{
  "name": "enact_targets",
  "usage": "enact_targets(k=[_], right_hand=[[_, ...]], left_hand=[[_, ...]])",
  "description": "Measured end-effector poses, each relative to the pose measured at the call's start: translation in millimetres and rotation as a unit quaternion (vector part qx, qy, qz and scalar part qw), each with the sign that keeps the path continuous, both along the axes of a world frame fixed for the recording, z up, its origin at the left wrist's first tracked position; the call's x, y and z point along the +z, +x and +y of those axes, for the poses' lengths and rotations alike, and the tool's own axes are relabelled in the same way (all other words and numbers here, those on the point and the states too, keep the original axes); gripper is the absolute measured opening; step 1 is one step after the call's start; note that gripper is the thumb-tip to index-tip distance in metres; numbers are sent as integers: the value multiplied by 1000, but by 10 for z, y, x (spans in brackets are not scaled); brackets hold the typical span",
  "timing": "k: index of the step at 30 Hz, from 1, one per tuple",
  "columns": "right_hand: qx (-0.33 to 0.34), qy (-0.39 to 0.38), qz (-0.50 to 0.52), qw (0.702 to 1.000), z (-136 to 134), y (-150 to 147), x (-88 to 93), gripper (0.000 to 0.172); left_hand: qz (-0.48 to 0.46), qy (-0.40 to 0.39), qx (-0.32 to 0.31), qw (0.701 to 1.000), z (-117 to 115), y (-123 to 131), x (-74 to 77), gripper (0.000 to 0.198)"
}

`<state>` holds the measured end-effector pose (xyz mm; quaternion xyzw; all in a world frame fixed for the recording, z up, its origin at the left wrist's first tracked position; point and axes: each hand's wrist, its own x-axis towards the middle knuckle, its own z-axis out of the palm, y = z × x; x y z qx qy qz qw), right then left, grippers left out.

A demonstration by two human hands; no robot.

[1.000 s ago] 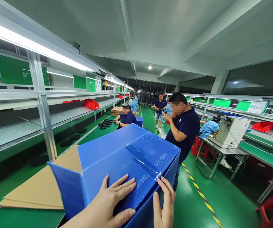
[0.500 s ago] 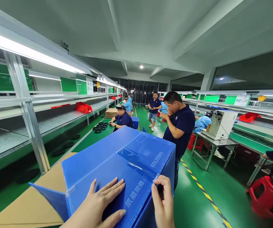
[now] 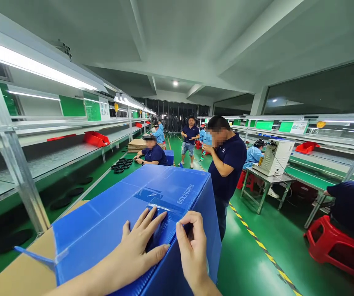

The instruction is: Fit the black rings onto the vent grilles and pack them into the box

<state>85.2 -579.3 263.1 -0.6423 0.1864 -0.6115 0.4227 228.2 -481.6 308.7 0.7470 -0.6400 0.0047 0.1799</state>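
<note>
I am pressing my left hand (image 3: 139, 246) flat on the top of the blue box (image 3: 115, 218), close to its near edge. The fingers are spread and not gripping anything, and the thumb is lying along the upper edge of the near side. My right hand (image 3: 192, 250) is sitting just beside it at the same edge, with the thumb upright and the forefinger curling over toward it. They are bending around the end of the clear tape (image 3: 161, 205) that is running across the box top. I cannot tell whether they are pinching the tape or only pressing on it.

The box is standing right in front of me, upright, with its lid panels folded shut and white lettering showing on top. A loose blue flap (image 3: 35, 257) is sticking out at its lower left. A brown cardboard sheet (image 3: 19, 275) is lying flat under that flap, touching the box's left side.

Beyond the box, a person in a dark blue shirt (image 3: 229, 164) is standing in the aisle with one hand raised to the face. Another person (image 3: 153, 154) is sitting at the long green bench (image 3: 102, 187) near a cluster of black rings (image 3: 121, 164). A red bin (image 3: 95, 139) is resting on the shelf at the left. To the right, a white machine (image 3: 275, 156) is sitting on a small metal table (image 3: 266, 181), and a red stool (image 3: 334, 246) is standing on the green floor (image 3: 257, 263).
</note>
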Motion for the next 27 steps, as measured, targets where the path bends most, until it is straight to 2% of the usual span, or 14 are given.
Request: enact_targets(k=[4,9,12,14,18,20,21,23,24,25,27], right_hand=[[4,27,-24,999,-87,-72,-69,10],[-12,31,-29,999,-273,-295,-128,9],[-40,13,-18,999,-371,-614,-111,8],[-20,3,-2,1000,-389,-936,-85,13],[108,43,13,993,-368,-1712,-3,27],[209,86,23,974,-404,-2053,12,35],[274,115,33,954,-441,-2189,-9,38],[401,178,61,897,-540,-2378,-137,42],[440,205,73,871,-595,-2432,-249,44],[459,226,85,855,-650,-2464,-387,48],[446,256,106,851,-757,-2479,-711,60]], left_hand=[[8,60,-25,998,-142,-63,96,69],[-6,47,-36,998,-384,-298,247,63],[-46,52,-79,994,-602,-397,342,52],[-90,58,-95,990,-748,-450,397,49],[-200,86,-146,965,-975,-616,444,71],[-229,117,-211,943,-1072,-743,436,71],[-236,137,-242,931,-1124,-813,426,65],[-252,175,-284,909,-1233,-951,393,53],[-267,186,-292,899,-1290,-1015,370,51],[-289,188,-294,892,-1346,-1074,342,52],[-346,165,-304,872,-1449,-1168,271,52]])
